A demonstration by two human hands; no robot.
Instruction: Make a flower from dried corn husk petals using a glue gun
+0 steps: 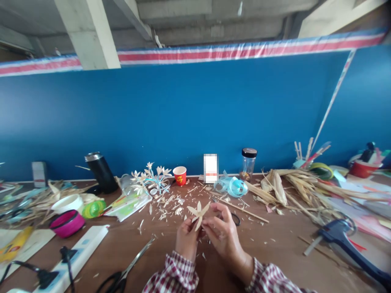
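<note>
A pale, star-shaped corn-husk flower point(199, 214) with several pointed petals is held up over the brown table. My left hand point(186, 240) is closed on its base from below; the stem, if there is one, is hidden by the fingers. On the flower's right side, my right hand point(224, 232) has bent fingertips against the petals, thumb and fingers close together. Scissors point(130, 266) with black handles lie partly open left of my left hand. Behind the flower, husk scraps point(168, 207) are scattered over the table point(269, 260).
Finished husk flowers point(151, 177) stand at the back beside a red paper cup point(180, 177). Blue ribbon point(232, 186), a lidded jar point(249, 165) and dry husks point(275, 187) are further right. A glue gun point(339, 232) lies right, a power strip point(82, 248) left, near a black flask point(101, 173).
</note>
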